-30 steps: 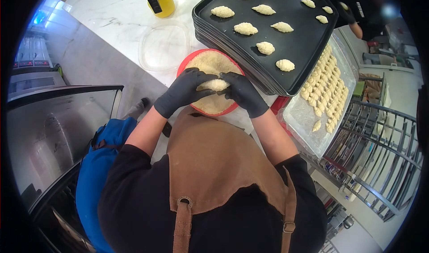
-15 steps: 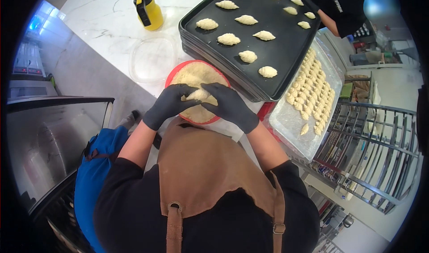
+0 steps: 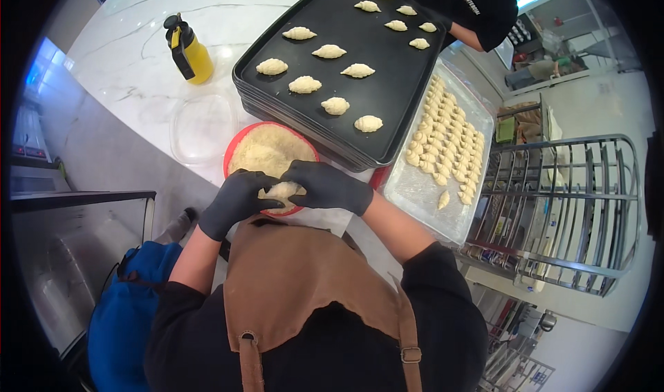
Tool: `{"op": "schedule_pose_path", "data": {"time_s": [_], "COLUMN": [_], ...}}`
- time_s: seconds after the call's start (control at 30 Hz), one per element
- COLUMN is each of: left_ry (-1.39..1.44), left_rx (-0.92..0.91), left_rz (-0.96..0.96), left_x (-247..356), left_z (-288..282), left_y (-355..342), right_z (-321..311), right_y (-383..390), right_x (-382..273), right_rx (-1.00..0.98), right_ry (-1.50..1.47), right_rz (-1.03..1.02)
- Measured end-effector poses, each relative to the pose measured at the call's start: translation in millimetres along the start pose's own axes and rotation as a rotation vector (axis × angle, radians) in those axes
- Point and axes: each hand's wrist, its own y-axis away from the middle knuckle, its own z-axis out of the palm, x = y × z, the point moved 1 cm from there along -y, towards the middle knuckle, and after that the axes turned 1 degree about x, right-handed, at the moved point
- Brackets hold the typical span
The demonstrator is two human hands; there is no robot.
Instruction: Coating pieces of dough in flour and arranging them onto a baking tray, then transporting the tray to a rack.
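Observation:
Both my hands wear black gloves and meet over the near part of a red bowl (image 3: pixel 229 155) filled with pale yellow crumbs (image 3: pixel 266 150). Between them is a small rolled piece of croissant dough (image 3: pixel 281 190), partly hidden by the fingers. The fingers of my left hand (image 3: pixel 238 198) close on its left end. From the right, my right hand (image 3: pixel 332 186) grips the other end.
A stack of black baking trays (image 3: pixel 266 49) stands beyond the bowl, crumb-coated rolls spaced on top. To its right, a lined tray (image 3: pixel 415 198) holds several rows of plain rolls. A yellow spray bottle (image 3: pixel 197 63), a clear lid (image 3: pixel 202 129), a metal rack (image 3: pixel 553 212) and a co-worker (image 3: pixel 467 8) are around.
The view has shifted, so the counter things sit lower and further left. My hands, still holding the dough piece, have come from the bowl's middle toward its near rim.

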Motion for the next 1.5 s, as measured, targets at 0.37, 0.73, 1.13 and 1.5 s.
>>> {"op": "schedule_pose_path", "data": {"time_s": [0.37, 0.73, 1.13, 1.5], "left_ry": [-0.057, 0.065, 0.065, 0.122], "left_rx": [0.095, 0.124, 0.110, 0.259], "left_rz": [-0.161, -0.280, -0.311, -0.280], "left_x": [-16, -23, -21, -39], "left_z": [-1, 14, 10, 5], "left_y": [11, 14, 16, 24], "right_z": [-191, -235, -224, -214], "right_y": [45, 37, 40, 253], "right_x": [46, 159, 155, 105], "right_rx": [0.259, 0.169, 0.202, 0.738], "right_ry": [0.330, 0.478, 0.459, 0.256], "right_rz": [0.145, 0.348, 0.334, 0.579]}}
